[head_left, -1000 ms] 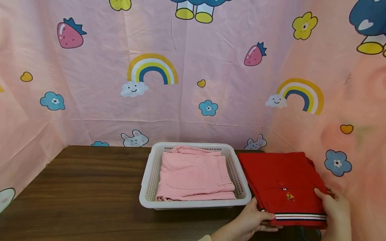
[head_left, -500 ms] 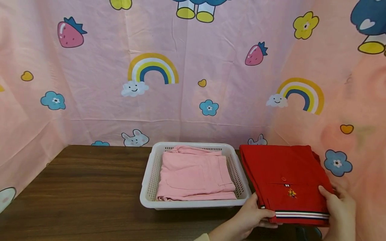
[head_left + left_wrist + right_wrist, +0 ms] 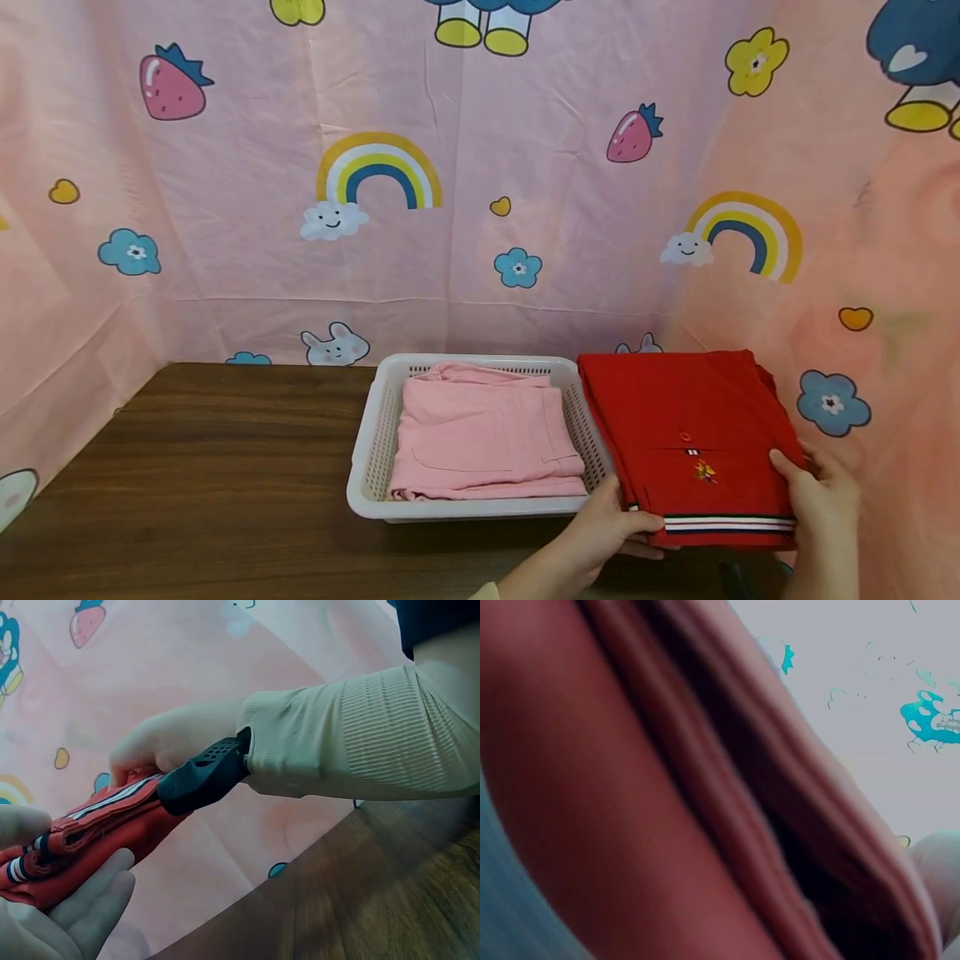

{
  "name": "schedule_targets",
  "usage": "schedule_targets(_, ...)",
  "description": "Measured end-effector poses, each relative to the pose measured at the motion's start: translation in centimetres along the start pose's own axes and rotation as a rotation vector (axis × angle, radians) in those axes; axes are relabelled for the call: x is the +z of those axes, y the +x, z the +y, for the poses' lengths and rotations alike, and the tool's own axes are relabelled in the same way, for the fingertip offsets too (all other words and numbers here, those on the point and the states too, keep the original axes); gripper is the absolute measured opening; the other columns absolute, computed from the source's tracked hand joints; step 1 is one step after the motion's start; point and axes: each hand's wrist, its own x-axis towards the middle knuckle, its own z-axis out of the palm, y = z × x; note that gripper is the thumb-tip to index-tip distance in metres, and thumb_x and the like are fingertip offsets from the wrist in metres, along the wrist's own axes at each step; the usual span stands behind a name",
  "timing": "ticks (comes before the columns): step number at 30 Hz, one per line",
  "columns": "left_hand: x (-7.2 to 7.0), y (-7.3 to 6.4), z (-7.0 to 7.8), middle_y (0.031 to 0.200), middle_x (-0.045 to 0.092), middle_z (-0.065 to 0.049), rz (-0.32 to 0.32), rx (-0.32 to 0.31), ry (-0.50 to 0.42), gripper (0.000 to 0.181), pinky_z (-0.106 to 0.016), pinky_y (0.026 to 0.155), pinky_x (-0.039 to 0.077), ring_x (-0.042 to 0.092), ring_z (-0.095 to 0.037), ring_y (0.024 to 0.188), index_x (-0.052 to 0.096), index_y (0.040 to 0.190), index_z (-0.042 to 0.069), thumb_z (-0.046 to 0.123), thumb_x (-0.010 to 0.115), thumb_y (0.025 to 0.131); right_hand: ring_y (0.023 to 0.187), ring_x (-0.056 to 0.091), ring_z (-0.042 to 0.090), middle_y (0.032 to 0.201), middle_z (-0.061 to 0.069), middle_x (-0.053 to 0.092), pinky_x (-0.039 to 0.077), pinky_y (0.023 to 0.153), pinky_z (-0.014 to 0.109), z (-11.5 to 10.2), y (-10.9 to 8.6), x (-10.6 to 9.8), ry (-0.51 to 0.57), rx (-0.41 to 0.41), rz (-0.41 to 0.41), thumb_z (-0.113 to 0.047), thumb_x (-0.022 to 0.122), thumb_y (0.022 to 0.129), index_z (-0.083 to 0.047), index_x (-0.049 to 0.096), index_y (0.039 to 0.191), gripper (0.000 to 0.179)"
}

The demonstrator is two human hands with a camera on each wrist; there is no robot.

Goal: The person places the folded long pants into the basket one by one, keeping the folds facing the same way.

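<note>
A folded red garment (image 3: 690, 408) with a button, a small embroidered emblem and a striped band is held between both hands, beside the basket's right side. My left hand (image 3: 611, 521) grips its near left corner, thumb on top and fingers below. On the right edge, my right hand (image 3: 821, 492) holds the cloth with its thumb on top; its other fingers are mostly hidden. In the left wrist view, the red garment (image 3: 97, 832) is off the table. Its layered folds (image 3: 727, 787) fill much of the right wrist view, blurred.
A white perforated basket (image 3: 480, 507) stands on the dark wooden table (image 3: 210, 483), with folded pink pants (image 3: 480, 433) in it. A pink printed curtain (image 3: 480, 317) hangs behind and at both sides. A dark object (image 3: 735, 579) shows below the red garment.
The red garment has risen at its far edge and then shifted left, now overlapping the basket's right rim in the head view. Both hands moved with it and kept their grip.
</note>
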Motion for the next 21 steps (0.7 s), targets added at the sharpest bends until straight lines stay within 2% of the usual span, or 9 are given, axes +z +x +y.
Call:
schedule_targets(3,-0.2,-0.3,0.2,0.104,0.065,-0.012,0.034,0.008,0.004,0.043,-0.044,0.064,0.056,0.066,-0.034,0.085,0.05,0.121,0.008,-0.009,0.062,0.083,0.091,0.052,0.02,0.142,0.019,0.038,0.047,0.051,0.021,-0.1,-0.3,0.3,0.018,0.002,-0.008,-0.038,0.061,0.092,-0.013,0.037,0.148,0.066)
schedule_targets(7,-0.5,-0.6,0.4,0.106,0.064,-0.011,0.061,0.026,-0.004,0.045,-0.042,0.063,0.056,0.065,-0.028,0.088,0.05,0.121,0.008,-0.009,0.063,0.082,0.094,0.052,0.024,0.143,0.018,0.039,0.049,0.052,0.023,-0.4,-0.8,0.8,0.041,0.01,-0.023,-0.038,0.061,0.092,-0.014,0.037,0.149,0.066)
schedule_targets(13,-1.2,-0.8,0.8,0.108,0.064,-0.012,0.041,0.046,-0.037,0.047,-0.043,0.065,0.056,0.064,-0.027,0.092,0.048,0.123,0.007,-0.009,0.062,0.082,0.1,0.049,0.026,0.142,0.016,0.038,0.049,0.054,0.023,-0.9,-1.7,1.5,0.067,0.0,-0.052,-0.039,0.061,0.092,-0.016,0.037,0.149,0.066)
schedule_targets(18,-1.6,-1.1,1.3,0.109,0.064,-0.013,0.027,0.044,-0.067,0.049,-0.042,0.067,0.056,0.064,-0.026,0.092,0.046,0.124,0.007,-0.007,0.062,0.081,0.105,0.047,0.029,0.144,0.018,0.039,0.045,0.056,0.019,-1.3,-2.1,2.0,0.033,-0.046,-0.032,-0.038,0.06,0.093,-0.013,0.037,0.148,0.065)
schedule_targets(21,-1.7,-1.3,1.7,0.112,0.062,-0.013,0.042,0.036,-0.086,0.051,-0.044,0.071,0.055,0.064,-0.027,0.096,0.043,0.127,0.008,-0.003,0.062,0.081,0.109,0.045,0.03,0.144,0.018,0.04,0.043,0.06,0.021,-1.6,-2.3,2.2,0.027,-0.059,-0.023,-0.038,0.06,0.093,-0.013,0.038,0.148,0.065)
